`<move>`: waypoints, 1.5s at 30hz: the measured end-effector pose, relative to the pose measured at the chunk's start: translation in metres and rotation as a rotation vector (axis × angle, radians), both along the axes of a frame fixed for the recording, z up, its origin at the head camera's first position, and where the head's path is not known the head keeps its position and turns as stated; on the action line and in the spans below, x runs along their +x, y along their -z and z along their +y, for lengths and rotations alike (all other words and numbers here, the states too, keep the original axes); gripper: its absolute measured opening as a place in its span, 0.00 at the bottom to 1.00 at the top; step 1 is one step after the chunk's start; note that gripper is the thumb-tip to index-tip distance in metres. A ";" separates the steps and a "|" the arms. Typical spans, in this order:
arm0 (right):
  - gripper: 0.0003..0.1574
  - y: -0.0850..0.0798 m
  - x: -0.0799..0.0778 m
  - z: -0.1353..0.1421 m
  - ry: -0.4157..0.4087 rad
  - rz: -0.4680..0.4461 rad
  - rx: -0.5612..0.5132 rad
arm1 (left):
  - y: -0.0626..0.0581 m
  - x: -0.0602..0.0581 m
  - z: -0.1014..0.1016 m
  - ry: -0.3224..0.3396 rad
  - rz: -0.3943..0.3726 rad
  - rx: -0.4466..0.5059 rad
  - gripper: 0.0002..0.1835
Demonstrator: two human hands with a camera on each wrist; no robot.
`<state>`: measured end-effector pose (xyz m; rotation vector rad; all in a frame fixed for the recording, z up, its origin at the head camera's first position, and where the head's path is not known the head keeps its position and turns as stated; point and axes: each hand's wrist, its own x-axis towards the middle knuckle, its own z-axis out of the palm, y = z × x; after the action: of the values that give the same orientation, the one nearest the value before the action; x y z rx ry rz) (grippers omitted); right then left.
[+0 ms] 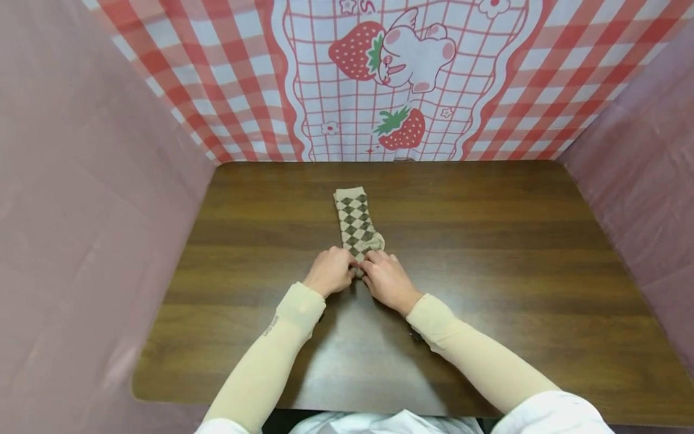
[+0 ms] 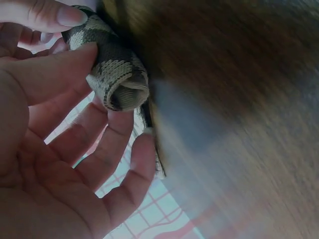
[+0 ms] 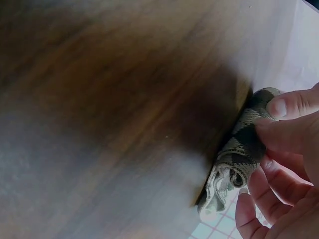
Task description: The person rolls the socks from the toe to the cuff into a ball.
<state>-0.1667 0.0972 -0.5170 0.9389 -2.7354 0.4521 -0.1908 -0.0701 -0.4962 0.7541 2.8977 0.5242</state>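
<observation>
A beige sock (image 1: 353, 218) with dark diamond checks lies on the table, its cuff pointing to the far side and its heel out to the right. The near end is rolled up into a tight tube, whose spiral end (image 2: 127, 94) shows in the left wrist view. My left hand (image 1: 332, 271) grips the left part of this roll between thumb and fingers. From the other side, my right hand (image 1: 388, 279) pinches the roll (image 3: 244, 142), thumb on top and fingers at its far side. The two thumbs are close together on the roll.
The brown wooden table (image 1: 488, 271) reaches out on both sides of the hands. Behind it hangs a red-and-white checked cloth (image 1: 233, 78) with strawberry prints. Pink cloth walls (image 1: 103, 199) flank the table left and right.
</observation>
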 end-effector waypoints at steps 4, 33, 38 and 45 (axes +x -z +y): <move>0.09 0.002 -0.002 -0.001 0.009 0.002 0.010 | -0.002 -0.001 -0.001 -0.016 -0.046 0.025 0.05; 0.09 -0.003 -0.018 -0.004 0.076 -0.150 0.081 | 0.005 0.009 0.000 -0.024 0.151 -0.041 0.09; 0.10 -0.005 -0.019 -0.003 0.058 -0.148 0.076 | 0.009 0.004 0.001 -0.024 0.135 -0.041 0.07; 0.09 -0.014 -0.017 0.003 0.014 -0.101 -0.012 | 0.004 -0.001 0.002 -0.029 0.082 -0.061 0.03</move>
<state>-0.1834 0.0999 -0.5034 0.9168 -2.8242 0.5259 -0.1919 -0.0682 -0.5002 0.7437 2.9893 0.4156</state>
